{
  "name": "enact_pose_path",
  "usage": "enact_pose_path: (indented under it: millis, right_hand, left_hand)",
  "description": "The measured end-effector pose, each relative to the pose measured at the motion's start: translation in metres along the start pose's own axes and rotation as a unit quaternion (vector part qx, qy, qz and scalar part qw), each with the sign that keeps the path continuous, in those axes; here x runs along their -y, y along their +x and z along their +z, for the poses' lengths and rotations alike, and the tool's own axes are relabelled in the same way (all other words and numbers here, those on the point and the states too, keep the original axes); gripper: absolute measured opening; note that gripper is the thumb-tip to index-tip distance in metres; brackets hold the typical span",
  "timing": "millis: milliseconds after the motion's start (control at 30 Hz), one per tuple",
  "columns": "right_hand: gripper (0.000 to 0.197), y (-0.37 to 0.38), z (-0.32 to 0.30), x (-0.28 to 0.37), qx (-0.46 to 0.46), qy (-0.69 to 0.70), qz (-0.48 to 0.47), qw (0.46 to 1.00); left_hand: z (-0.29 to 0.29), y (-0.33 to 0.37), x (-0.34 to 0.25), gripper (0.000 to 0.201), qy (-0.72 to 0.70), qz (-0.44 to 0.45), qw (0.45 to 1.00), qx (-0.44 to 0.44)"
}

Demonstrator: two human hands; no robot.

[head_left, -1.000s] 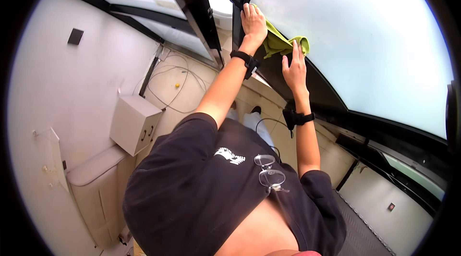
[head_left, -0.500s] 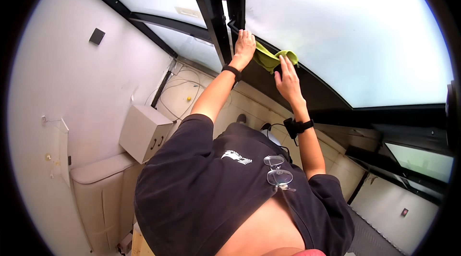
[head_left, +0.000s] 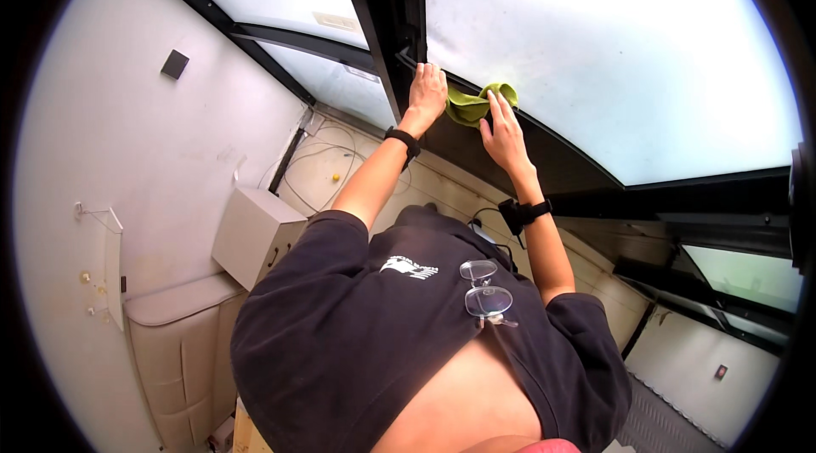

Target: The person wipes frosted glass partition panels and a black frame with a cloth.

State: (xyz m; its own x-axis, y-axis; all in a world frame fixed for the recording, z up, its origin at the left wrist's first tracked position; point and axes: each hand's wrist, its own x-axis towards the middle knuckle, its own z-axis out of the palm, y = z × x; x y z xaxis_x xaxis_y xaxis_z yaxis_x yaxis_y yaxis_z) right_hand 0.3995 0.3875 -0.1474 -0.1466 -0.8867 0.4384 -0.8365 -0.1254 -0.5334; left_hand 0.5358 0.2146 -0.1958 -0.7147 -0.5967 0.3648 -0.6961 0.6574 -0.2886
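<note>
My left hand (head_left: 427, 92) has its fingers closed over the lower edge of a black-framed window sash (head_left: 578, 147), close to a dark latch (head_left: 406, 53). Beside it, a green cloth (head_left: 464, 107) lies bunched along the same edge. My right hand (head_left: 505, 140) is on the cloth's right end, fingers extended over it and thumb on the near side, so the cloth is between them. Part of the cloth curls up past the fingertips. The sash holds a large frosted pane (head_left: 612, 53). Both wrists wear black bands.
At left, a pale box cabinet (head_left: 255, 236) with dark handles stands behind a beige padded seat (head_left: 183, 351). Loose cables (head_left: 319, 147) and a small yellow ball (head_left: 336, 177) lie on the tiled floor. Glasses (head_left: 488, 300) hang from my dark shirt.
The sash has shifted left toward the post, and the bright gap beside it no longer shows. Both hands moved slightly left with it. The cloth is more bunched between them.
</note>
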Motion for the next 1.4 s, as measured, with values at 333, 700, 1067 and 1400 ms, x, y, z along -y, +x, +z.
enact_pose_path:
  millis: [333, 700, 1067, 1400]
  right_hand:
    - [0.053, -0.008, -0.016, -0.013, -0.074, -0.021, 0.033, 0.997]
    - [0.028, -0.020, -0.058, -0.023, -0.263, -0.119, 0.060, 0.956]
    - [0.016, -0.060, -0.091, -0.012, -0.341, -0.183, 0.094, 0.917]
    - [0.015, -0.100, -0.114, 0.001, -0.434, -0.031, 0.259, 0.862]
  left_hand:
    - [-0.042, 0.006, 0.019, 0.023, -0.137, 0.022, 0.990, -0.038]
    - [-0.104, -0.005, 0.047, 0.046, -0.434, 0.109, 0.894, -0.039]
    - [-0.124, -0.018, 0.026, 0.014, -0.509, 0.115, 0.852, -0.046]
    - [-0.153, -0.026, -0.030, 0.017, -0.707, 0.020, 0.700, 0.096]
